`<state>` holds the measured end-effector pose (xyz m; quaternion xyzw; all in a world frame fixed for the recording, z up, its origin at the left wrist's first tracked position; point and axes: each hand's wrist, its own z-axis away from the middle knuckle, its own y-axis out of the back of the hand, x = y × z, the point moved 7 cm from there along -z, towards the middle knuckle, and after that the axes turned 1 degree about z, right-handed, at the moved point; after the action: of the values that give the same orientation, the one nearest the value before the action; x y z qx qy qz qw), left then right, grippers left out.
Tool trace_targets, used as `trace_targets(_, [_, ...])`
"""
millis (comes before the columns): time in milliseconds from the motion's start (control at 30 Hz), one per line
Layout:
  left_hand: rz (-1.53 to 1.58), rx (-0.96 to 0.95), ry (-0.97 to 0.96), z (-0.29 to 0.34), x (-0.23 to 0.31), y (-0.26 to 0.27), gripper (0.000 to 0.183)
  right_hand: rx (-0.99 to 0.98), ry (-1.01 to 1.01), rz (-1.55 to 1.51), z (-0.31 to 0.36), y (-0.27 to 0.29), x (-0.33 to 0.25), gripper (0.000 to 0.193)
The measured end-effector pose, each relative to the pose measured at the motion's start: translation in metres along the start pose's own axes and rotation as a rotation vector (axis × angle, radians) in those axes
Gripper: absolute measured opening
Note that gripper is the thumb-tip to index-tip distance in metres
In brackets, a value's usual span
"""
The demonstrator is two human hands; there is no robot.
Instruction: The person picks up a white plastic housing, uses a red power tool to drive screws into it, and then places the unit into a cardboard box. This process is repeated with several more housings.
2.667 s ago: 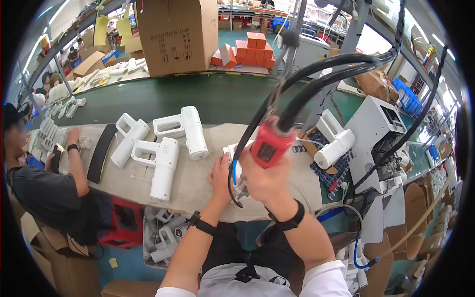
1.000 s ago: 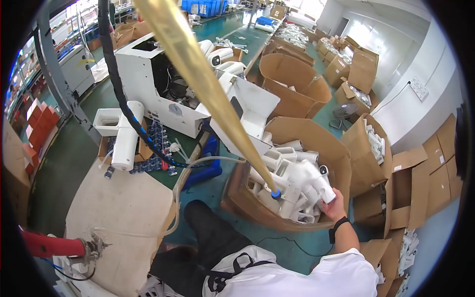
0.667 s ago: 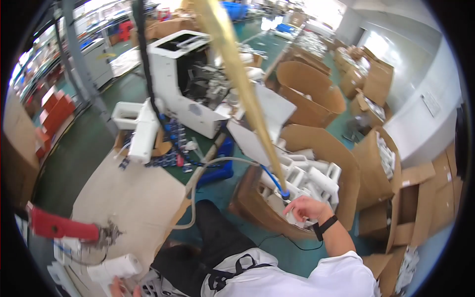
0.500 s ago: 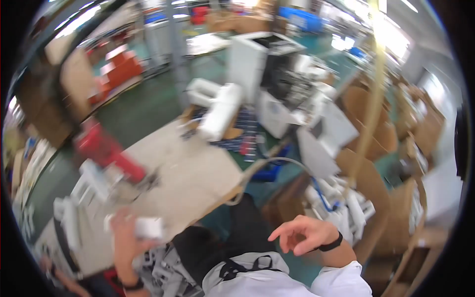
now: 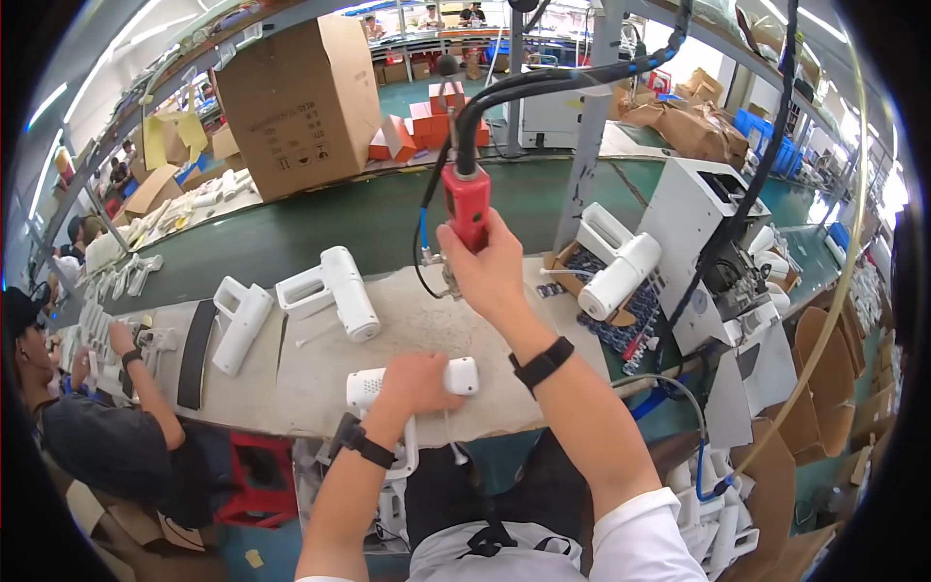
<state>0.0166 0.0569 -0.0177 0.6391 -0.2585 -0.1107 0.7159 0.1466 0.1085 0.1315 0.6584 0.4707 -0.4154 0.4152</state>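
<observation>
My right hand (image 5: 493,264) is wrapped round a red hand tool (image 5: 466,206) that hangs from thick black cables above the bench. The tool's lower end, with metal fittings, points down toward the bench. Under my left hand (image 5: 417,382), a white appliance housing (image 5: 365,389) lies along the bench's front edge. My left fingers close over its barrel, and its loop handle sticks out toward me. Two similar white housings stand to the left: one with a round end (image 5: 337,296) and another (image 5: 241,325) farther along.
A dark curved strip (image 5: 197,355) lies on the bench (image 5: 427,328). To the left a co-worker (image 5: 112,446) sits near a red stool (image 5: 257,475). A green conveyor belt (image 5: 407,202) runs behind. A white machine (image 5: 690,247) and another white housing (image 5: 621,278) stand right.
My view has swung left and steadied. My right hand, free before, now grips the red tool. My left hand has kept a white housing, now in front of me on the bench.
</observation>
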Motion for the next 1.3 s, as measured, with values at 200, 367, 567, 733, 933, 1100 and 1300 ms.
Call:
trace_targets(200, [0.055, 0.01, 0.08, 0.002, -0.004, 0.004, 0.057, 0.183, 0.212, -0.502, 0.028, 0.015, -0.019, 0.021])
trace_targets(367, [0.066, -0.118, 0.135, 0.004, -0.003, 0.01, 0.05, 0.221, 0.217, -0.305, 0.049, 0.009, -0.035, 0.012])
trace_targets(567, [0.048, -0.108, 0.117, 0.001, -0.009, 0.001, 0.061, 0.182, 0.216, -0.272, 0.044, -0.003, -0.025, 0.005])
trace_targets(733, [0.03, -0.092, 0.125, 0.001, -0.012, -0.002, 0.065, 0.188, 0.147, -0.33, 0.044, -0.013, -0.013, 0.006])
trace_targets(933, [0.079, -0.21, 0.162, 0.006, 0.0, 0.02, 0.056, 0.166, 0.182, -0.257, 0.048, -0.021, -0.007, 0.008])
trace_targets(1100, [0.085, -0.144, 0.183, -0.001, -0.007, 0.006, 0.059, 0.196, 0.269, -0.259, 0.05, -0.001, -0.022, 0.007])
trace_targets(1300, [0.07, -0.127, 0.21, -0.012, -0.014, 0.002, 0.058, 0.157, 0.237, -0.304, 0.063, 0.017, -0.055, 0.002])
